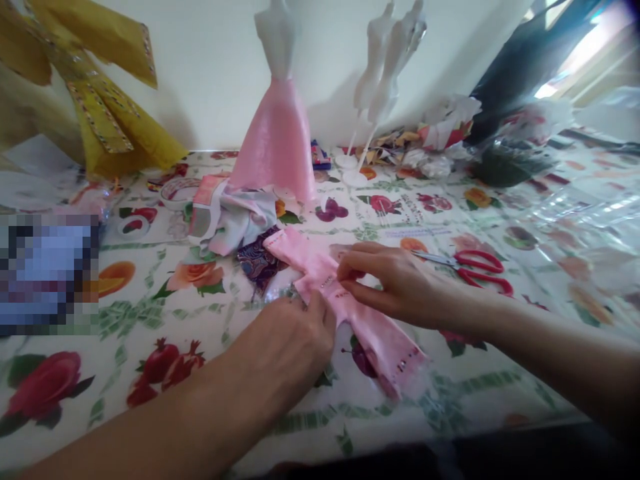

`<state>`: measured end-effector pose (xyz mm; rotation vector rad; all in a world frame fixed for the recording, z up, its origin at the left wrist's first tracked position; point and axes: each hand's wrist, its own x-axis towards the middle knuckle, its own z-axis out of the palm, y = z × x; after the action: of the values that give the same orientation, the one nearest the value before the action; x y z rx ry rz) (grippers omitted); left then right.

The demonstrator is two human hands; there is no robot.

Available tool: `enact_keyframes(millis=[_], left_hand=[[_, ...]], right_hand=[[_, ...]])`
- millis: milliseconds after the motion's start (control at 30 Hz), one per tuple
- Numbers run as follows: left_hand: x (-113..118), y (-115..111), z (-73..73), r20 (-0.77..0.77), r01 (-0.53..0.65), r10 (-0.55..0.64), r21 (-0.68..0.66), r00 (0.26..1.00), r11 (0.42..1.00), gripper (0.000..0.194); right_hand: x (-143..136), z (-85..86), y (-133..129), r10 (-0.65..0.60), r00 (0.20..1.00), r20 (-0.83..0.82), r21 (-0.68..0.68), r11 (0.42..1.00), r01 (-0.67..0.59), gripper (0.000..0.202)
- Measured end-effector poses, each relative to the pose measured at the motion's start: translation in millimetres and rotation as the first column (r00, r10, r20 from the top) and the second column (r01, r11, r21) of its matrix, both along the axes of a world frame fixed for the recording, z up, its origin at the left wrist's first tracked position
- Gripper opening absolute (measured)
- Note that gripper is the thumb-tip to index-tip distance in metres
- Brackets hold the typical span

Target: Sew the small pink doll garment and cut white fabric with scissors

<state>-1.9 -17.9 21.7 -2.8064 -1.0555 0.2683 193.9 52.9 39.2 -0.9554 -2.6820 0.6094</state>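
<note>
A small pink doll-sized top (pixel 377 337) with long sleeves and rows of tiny shiny beads lies on the flowered tablecloth (pixel 210 373). My left hand (pixel 295 333) pinches its near edge between thumb and fingers. From the right, my right hand (pixel 377 277) comes over the middle of the top, fingers curled and their tips closed on the cloth near the bead line. Just beyond my left hand lie a dark paisley scrap (pixel 261 260) and a bit of clear sparkly wrapping. Red-handled scissors (pixel 465 267) rest past my right wrist.
A white mannequin (pixel 277 40) in a pink skirt (pixel 275 140) stands at the back, with two bare small mannequins (pixel 387 60) to its right. A yellow dress (pixel 100 100) stands at the left. Crumpled fabric (pixel 243 217), tape rolls (pixel 177 190) and plastic bags (pixel 535 123) lie about.
</note>
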Motion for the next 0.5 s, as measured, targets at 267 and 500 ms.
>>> enact_keyframes(millis=[267,500], left_hand=[[0.6,-1.0,0.2,0.010,-0.005,0.005,-0.003,1.000,1.000,0.043],[1.0,0.6,-3.8,0.027,0.009,-0.010,0.010,1.000,1.000,0.041]], right_hand=[[-24.0,-16.8,14.6,0.027,0.978,0.207,0.056,0.998,-0.039,0.013],[-27.1,-18.0,18.2,0.036,0.966,0.255,0.059,0.997,-0.053,0.013]])
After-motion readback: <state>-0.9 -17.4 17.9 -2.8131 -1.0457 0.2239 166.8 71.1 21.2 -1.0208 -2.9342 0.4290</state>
